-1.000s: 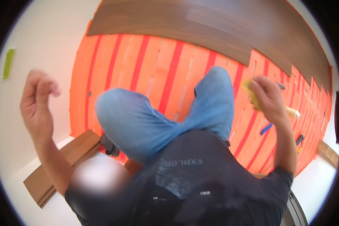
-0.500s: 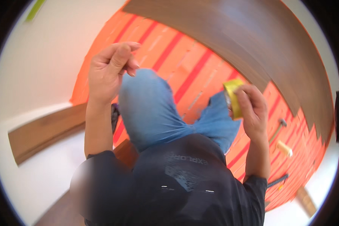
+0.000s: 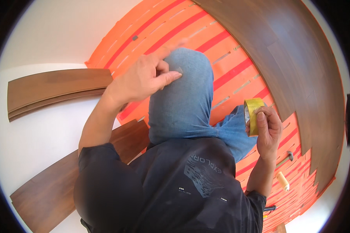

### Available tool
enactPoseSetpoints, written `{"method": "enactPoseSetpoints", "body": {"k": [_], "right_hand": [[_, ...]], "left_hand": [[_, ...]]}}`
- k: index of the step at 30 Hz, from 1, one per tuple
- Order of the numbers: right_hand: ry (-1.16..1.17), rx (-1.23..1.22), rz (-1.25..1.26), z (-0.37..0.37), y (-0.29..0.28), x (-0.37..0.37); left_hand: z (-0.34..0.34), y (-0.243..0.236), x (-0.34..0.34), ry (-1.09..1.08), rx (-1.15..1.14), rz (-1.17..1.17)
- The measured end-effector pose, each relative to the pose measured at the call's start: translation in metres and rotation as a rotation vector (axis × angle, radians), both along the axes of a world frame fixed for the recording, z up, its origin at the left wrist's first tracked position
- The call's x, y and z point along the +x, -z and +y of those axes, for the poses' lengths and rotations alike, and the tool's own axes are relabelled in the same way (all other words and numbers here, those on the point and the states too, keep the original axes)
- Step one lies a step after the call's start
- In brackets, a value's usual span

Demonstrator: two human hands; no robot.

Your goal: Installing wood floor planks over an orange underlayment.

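In my right hand [image 3: 269, 130] is a roll of yellow tape [image 3: 254, 116], pinched at its edge between thumb and fingers, above my right thigh. My left hand [image 3: 144, 75] is in the air beside my raised left knee [image 3: 182, 85]. Its index finger is stretched out and smeared by motion, the thumb stands apart from it, and the other fingers are curled. A small pale glint shows at the thumb tip; I cannot tell whether it is a scrap of tape. Beneath me lies orange underlay [image 3: 221, 79] with red stripes and short slots.
Laid brown floorboards [image 3: 276, 46] run along the far right with a stepped edge. Loose planks lie at my left, a short stack [image 3: 58, 87] and a longer board [image 3: 66, 178]. A hammer [image 3: 288, 157], a cream cylinder [image 3: 283, 181] and a dark-handled tool [image 3: 270, 208] rest at right.
My left hand has shifted right and slightly down, its index finger now extended. My right hand and the tape roll have moved slightly right and down. The view has turned, showing more planks at left.
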State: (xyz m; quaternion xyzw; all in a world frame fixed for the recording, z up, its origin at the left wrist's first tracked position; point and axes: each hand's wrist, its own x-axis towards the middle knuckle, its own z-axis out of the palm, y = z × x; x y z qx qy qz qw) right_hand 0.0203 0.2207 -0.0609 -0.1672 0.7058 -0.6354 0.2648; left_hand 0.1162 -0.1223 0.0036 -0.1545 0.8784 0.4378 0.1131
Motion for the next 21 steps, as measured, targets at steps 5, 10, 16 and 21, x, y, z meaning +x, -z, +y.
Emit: {"method": "enactPoseSetpoints", "body": {"k": [5, 10, 16, 21], "right_hand": [[-0.001, -0.01, -0.01, -0.004, -0.001, -0.002], [-0.071, -0.005, -0.114, -0.029, -0.013, -0.022], [-0.191, -0.048, -0.052, -0.106, -0.035, -0.062], [-0.305, -0.012, 0.076, -0.193, -0.024, -0.076]], "left_hand": [[-0.034, 0.015, -0.018, 0.037, 0.093, -0.057], [-0.062, 0.062, -0.054, -0.178, 0.116, 0.177], [-0.015, 0.016, -0.085, 0.129, 0.333, 0.344], [-0.034, 0.018, -0.092, 0.055, 0.252, 0.408]]}}
